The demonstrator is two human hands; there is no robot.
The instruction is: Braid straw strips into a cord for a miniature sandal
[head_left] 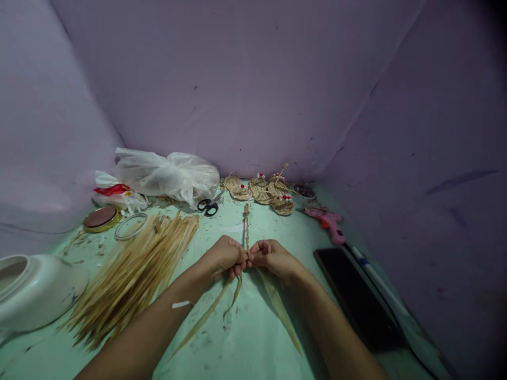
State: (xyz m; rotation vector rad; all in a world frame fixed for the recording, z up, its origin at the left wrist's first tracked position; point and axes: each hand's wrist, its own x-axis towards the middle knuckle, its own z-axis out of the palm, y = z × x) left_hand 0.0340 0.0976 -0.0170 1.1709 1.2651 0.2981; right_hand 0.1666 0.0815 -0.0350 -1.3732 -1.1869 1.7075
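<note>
My left hand [227, 256] and right hand [274, 258] meet above the pale green table [222, 348], fingers pinched closed on the near end of a thin straw braid [247, 227] pointing away from me; loose strands [279, 305] trail toward me.

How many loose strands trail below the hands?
3 visible: a long strand slanting down below the left hand, a short curved strand beside it, and a broad strand below the right hand. More may be hidden.
</note>
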